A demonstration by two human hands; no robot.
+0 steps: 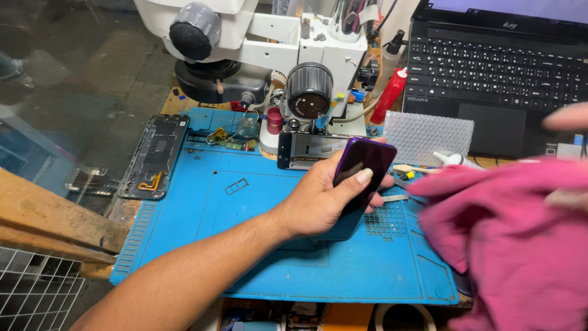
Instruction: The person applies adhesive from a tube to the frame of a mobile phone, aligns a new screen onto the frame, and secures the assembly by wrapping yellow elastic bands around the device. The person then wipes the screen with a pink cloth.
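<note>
Phone: a slim purple-backed phone (362, 164) held above the blue work mat (202, 245), a little right of the mat's middle, tilted with its top end toward 1 o'clock.
Left hand: the left hand (321, 199) comes in from 7 o'clock and wraps the phone's lower half; thumb lies along the near edge, fingers curl round the far edge, clamped on the phone.
Right hand: the right hand (566, 119) sits at 3 o'clock, blurred, with fingers closed into a pink cloth (514, 239); exactly how tightly they pinch it cannot be told.
Cloth: soft, limp, bunched; it hangs just beside the phone without clearly touching it.
Handling, judged: the phone looks light and stiff, its glossy back likely slippery and prone to smears or cracks; gripping by the two long edges, as now, seems safest, keeping pressure off the flat faces.
Behind the phone: a second phone-like part (306, 150) lies on edge at 12 o'clock, under the microscope (245, 43).
At 9 o'clock: a bare phone frame (153, 156) rests on the mat's left border.
At 1 o'clock: a red squeeze bottle (392, 92), a sheet of bubble wrap (429, 132), and a laptop (496, 67) beyond it.
</note>
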